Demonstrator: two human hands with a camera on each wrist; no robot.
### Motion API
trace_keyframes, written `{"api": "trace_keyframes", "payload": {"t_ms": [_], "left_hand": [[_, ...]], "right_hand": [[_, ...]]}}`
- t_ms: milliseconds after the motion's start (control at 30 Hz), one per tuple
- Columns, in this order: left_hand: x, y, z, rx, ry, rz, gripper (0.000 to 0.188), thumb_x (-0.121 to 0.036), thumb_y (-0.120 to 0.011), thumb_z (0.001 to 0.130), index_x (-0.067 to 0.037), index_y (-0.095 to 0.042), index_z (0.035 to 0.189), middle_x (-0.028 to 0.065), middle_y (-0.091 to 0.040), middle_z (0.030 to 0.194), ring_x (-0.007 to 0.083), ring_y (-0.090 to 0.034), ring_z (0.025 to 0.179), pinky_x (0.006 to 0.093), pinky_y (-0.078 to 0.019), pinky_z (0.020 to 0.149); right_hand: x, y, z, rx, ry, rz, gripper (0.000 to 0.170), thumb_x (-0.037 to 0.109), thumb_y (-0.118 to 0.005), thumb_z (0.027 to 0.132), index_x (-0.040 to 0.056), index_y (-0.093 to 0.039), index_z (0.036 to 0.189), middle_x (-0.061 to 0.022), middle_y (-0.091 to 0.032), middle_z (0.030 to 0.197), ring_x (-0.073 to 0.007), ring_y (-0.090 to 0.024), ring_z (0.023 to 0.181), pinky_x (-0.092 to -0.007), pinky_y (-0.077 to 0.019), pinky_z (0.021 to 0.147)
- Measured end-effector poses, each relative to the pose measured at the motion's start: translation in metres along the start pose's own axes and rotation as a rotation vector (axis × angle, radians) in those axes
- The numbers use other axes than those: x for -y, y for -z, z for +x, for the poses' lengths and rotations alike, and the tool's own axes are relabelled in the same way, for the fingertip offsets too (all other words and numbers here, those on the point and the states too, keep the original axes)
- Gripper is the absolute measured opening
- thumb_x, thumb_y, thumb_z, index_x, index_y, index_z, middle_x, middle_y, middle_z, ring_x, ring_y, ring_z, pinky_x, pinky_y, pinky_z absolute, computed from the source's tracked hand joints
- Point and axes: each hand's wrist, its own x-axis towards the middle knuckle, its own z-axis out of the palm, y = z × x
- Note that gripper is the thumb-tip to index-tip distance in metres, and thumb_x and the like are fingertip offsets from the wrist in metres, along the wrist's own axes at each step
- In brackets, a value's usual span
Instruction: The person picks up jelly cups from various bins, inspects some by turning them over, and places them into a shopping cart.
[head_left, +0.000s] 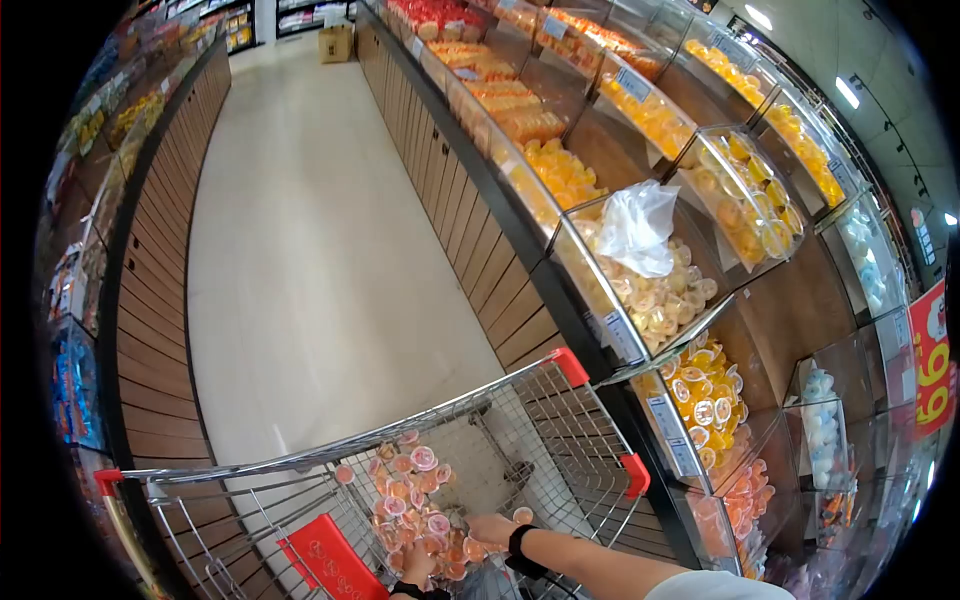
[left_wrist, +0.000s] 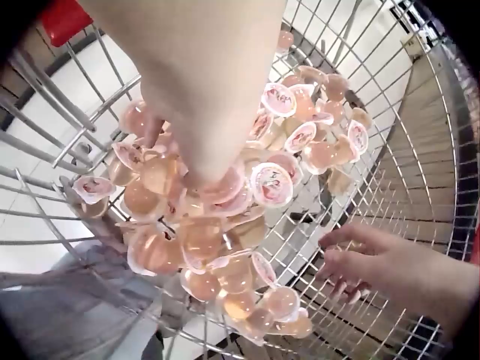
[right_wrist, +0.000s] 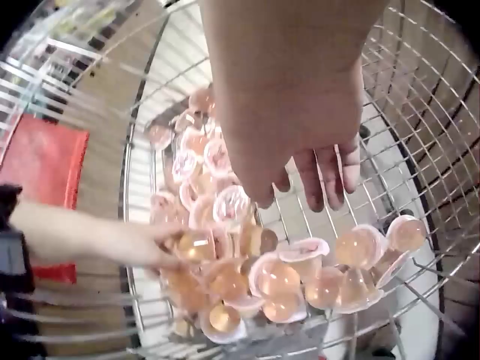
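Jelly cups with clear orange contents and pink-white lids (head_left: 400,490) (left_wrist: 271,184) (right_wrist: 231,204) lie heaped in a wire shopping cart (head_left: 300,455). My left hand (head_left: 416,566) (left_wrist: 206,90) (right_wrist: 97,236) reaches into the heap, its fingers spread against the cups; in the left wrist view the cups partly hide the fingertips. My right hand (head_left: 490,530) (left_wrist: 375,266) (right_wrist: 300,142) hangs beside the heap over the wire mesh, fingers loosely bent and nothing seen in them.
A red panel (head_left: 330,560) is on the cart's near left side. Bins of wrapped sweets and jelly cups (head_left: 705,395) line the right; a crumpled plastic bag (head_left: 640,225) lies on one. Shelving (head_left: 150,260) borders the aisle's left side, and a cardboard box (head_left: 335,44) stands far ahead.
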Motion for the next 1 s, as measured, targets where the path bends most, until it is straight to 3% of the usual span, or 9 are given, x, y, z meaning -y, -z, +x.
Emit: {"api": "trace_keyframes", "payload": {"t_ms": [133, 200, 300, 400, 533, 633, 667, 800, 1000], "left_hand": [[-0.017, 0.018, -0.001, 0.013, -0.005, 0.111, 0.041, -0.025, -0.058, 0.057, -0.004, -0.044, 0.088, 0.0166, -0.043, 0.091, 0.0319, -0.046, 0.080, 0.0364, -0.0397, 0.065], [-0.030, 0.035, 0.002, 0.055, -0.014, 0.156, 0.043, -0.028, -0.057, 0.057, -0.003, -0.045, 0.088, 0.0183, -0.044, 0.093, 0.0328, -0.046, 0.082, 0.0367, -0.0393, 0.068], [-0.048, 0.050, 0.008, 0.228, 0.125, 0.258, 0.038, -0.033, -0.055, 0.056, -0.006, -0.051, 0.082, 0.0130, -0.052, 0.077, 0.0284, -0.051, 0.071, 0.0362, -0.0413, 0.061], [-0.006, -0.006, 0.033, 0.106, 0.075, 0.373, 0.037, -0.037, -0.056, 0.054, -0.009, -0.055, 0.078, 0.0088, -0.055, 0.065, 0.0263, -0.053, 0.062, 0.0351, -0.0421, 0.057], [-0.075, 0.090, 0.011, 0.356, -0.073, 0.221, 0.039, -0.043, -0.050, 0.060, -0.010, -0.056, 0.081, 0.0097, -0.055, 0.073, 0.0227, -0.053, 0.068, 0.0299, -0.0420, 0.058], [-0.067, 0.090, 0.023, 0.513, -0.280, -0.310, 0.036, -0.037, -0.053, 0.063, -0.007, -0.055, 0.083, 0.0084, -0.055, 0.072, 0.0170, -0.053, 0.065, 0.0263, -0.0412, 0.056], [-0.080, 0.100, 0.019, 0.589, -0.084, -0.481, 0.031, -0.028, -0.056, 0.066, -0.004, -0.053, 0.086, 0.0037, -0.054, 0.071, 0.0111, -0.051, 0.063, 0.0216, -0.0398, 0.054], [-0.121, 0.126, 0.002, 0.703, -0.202, -0.836, 0.031, -0.012, -0.054, 0.069, -0.004, -0.045, 0.098, 0.0020, -0.051, 0.084, 0.0092, -0.048, 0.072, 0.0200, -0.0394, 0.059], [-0.226, 0.139, -0.048, 0.806, -0.347, -0.666, 0.033, -0.009, -0.054, 0.069, -0.002, -0.042, 0.099, 0.0039, -0.049, 0.090, 0.0099, -0.046, 0.081, 0.0207, -0.0375, 0.068]], "right_hand": [[-0.001, -0.040, 0.010, 0.200, 0.185, -0.237, 0.034, 0.015, -0.039, 0.067, 0.0052, -0.038, 0.100, -0.0154, -0.053, 0.071, -0.0279, -0.052, 0.066, -0.0375, -0.0404, 0.054], [-0.019, -0.088, 0.028, 0.161, 0.072, -0.013, 0.036, 0.014, -0.041, 0.065, 0.0077, -0.037, 0.101, -0.0151, -0.053, 0.070, -0.0262, -0.053, 0.063, -0.0381, -0.0403, 0.053], [0.003, -0.057, 0.001, 0.178, 0.002, 0.072, 0.026, 0.016, -0.035, 0.070, 0.0044, -0.051, 0.087, -0.0158, -0.054, 0.075, -0.0286, -0.053, 0.069, -0.0358, -0.0415, 0.058], [0.025, -0.017, -0.010, 0.190, -0.063, 0.104, 0.027, 0.019, -0.037, 0.070, 0.0051, -0.048, 0.090, -0.0156, -0.053, 0.074, -0.0276, -0.052, 0.070, -0.0363, -0.0402, 0.061], [0.017, -0.004, 0.011, 0.044, 0.106, 0.275, 0.031, 0.028, -0.042, 0.068, 0.0061, -0.046, 0.090, -0.0141, -0.053, 0.075, -0.0271, -0.051, 0.069, -0.0358, -0.0392, 0.058], [0.018, 0.030, 0.003, -0.020, 0.018, 0.448, 0.034, 0.031, -0.041, 0.071, 0.0038, -0.044, 0.090, -0.0147, -0.052, 0.076, -0.0290, -0.049, 0.069, -0.0347, -0.0385, 0.059], [0.019, 0.044, -0.001, -0.047, 0.040, 0.389, 0.034, 0.032, -0.040, 0.072, 0.0039, -0.045, 0.090, -0.0134, -0.053, 0.075, -0.0261, -0.050, 0.068, -0.0328, -0.0390, 0.059], [0.028, 0.078, -0.055, -0.158, 0.164, 0.486, 0.037, 0.036, -0.036, 0.074, 0.0015, -0.047, 0.083, -0.0119, -0.053, 0.071, -0.0216, -0.051, 0.062, -0.0313, -0.0394, 0.055], [0.026, 0.121, -0.216, -0.381, 0.296, 1.066, 0.026, 0.030, -0.042, 0.076, 0.0061, -0.044, 0.066, 0.0027, -0.040, 0.053, -0.0045, -0.037, 0.047, -0.0185, -0.0302, 0.040]]}}
